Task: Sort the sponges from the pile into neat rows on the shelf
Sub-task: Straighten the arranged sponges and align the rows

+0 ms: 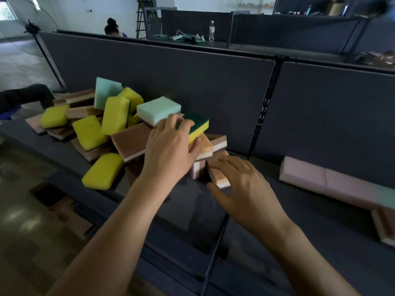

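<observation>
A dark grey shelf with a grey back panel carries a loose pile of sponges on its left part and a row of pink sponges against the panel on the right. At the pile's right edge the left hand is clamped on a green-and-yellow sponge lying on top, fingers over its green face. Just beside it, the right hand lies with fingers apart on an orange-and-white sponge

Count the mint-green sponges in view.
3. The upright mint sponge leans at the back of the pile; the flat mint sponge lies atop it by the left hand; the blurred mint sponge ends the pink row at right. Others may be buried.
</observation>
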A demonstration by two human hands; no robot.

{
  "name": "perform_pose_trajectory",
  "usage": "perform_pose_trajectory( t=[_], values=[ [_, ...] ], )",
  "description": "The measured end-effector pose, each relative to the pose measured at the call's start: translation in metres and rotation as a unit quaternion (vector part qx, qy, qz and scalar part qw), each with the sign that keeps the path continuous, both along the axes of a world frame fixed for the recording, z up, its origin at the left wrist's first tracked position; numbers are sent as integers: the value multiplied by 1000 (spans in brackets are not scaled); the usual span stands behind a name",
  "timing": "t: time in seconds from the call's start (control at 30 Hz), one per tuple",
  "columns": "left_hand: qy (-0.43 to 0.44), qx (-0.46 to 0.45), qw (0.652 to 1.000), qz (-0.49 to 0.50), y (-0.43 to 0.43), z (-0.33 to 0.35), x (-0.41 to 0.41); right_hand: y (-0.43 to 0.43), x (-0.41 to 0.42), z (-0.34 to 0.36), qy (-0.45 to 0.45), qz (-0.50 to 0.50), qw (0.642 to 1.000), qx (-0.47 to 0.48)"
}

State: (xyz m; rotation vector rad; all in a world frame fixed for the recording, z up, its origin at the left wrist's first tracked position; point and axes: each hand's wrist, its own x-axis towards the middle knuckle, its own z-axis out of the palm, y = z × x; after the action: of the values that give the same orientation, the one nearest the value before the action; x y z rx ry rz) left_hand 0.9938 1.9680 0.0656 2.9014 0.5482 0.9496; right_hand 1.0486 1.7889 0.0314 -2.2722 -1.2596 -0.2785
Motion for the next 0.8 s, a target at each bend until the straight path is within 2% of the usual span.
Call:
perform_pose_trajectory(
  t=[0.27,0.43,0.57,0.67,0.8],
  values=[
    [154,10,986,56,30,-5,54,0,3,6,6,-50,999,-7],
    [72,-12,997,32,27,9,40,17,14,5,52,-98,989,-93],
    [-1,-12,1000,3,11,24,14,49,36,-21,111,-168,959,-201],
    [-14,-12,1000,-10,-1,25,-2,66,48,-37,153,-195,948,-201],
    [-28,-20,999,-27,-17,19,-17,54,50,-34,178,-184,948,-190]
  ],
)
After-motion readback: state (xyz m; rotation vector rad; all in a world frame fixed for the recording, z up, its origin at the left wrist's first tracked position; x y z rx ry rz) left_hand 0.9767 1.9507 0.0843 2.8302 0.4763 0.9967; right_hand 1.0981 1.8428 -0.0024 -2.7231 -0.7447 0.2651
